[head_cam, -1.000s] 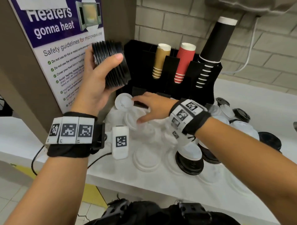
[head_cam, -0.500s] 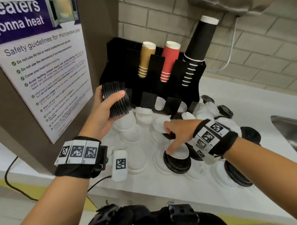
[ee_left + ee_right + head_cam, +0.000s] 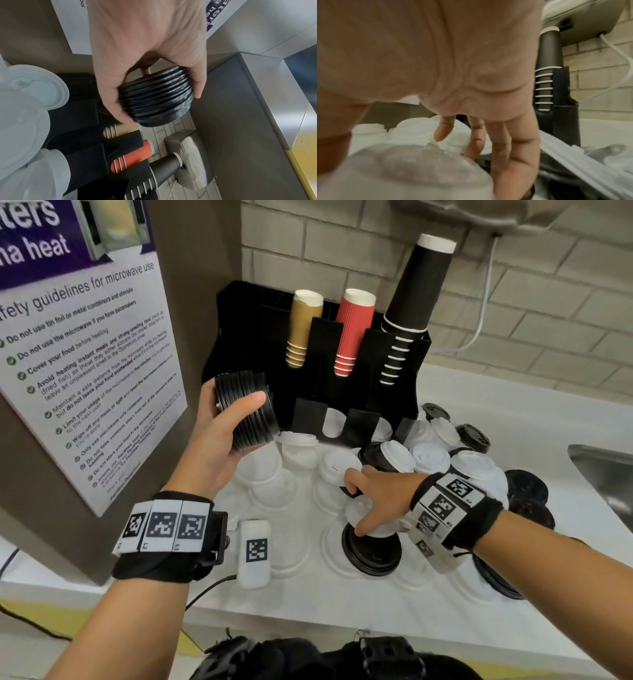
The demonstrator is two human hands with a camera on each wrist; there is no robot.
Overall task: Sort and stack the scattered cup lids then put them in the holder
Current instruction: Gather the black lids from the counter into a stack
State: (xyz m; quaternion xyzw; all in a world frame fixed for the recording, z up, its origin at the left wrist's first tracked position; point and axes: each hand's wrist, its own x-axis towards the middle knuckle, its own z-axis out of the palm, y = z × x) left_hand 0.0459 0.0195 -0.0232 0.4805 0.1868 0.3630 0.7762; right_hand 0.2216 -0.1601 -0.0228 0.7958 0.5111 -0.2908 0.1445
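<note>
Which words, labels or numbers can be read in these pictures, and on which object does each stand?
All on the white and purple paper poster:
"heat"
"guidelines for microwave use"
"Do not use tin foil or metal containers"
"Cover your food before heating"
Remaining lines: too small to read.
Square black-and-white marker tags on the wristbands: patterns, no words.

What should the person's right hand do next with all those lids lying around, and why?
Probably lift the white lid off the black lid beneath it. The right hand already rests on that white lid, and the left hand grips a stack of black lids only, so the black one likely goes there next once uncovered.
</note>
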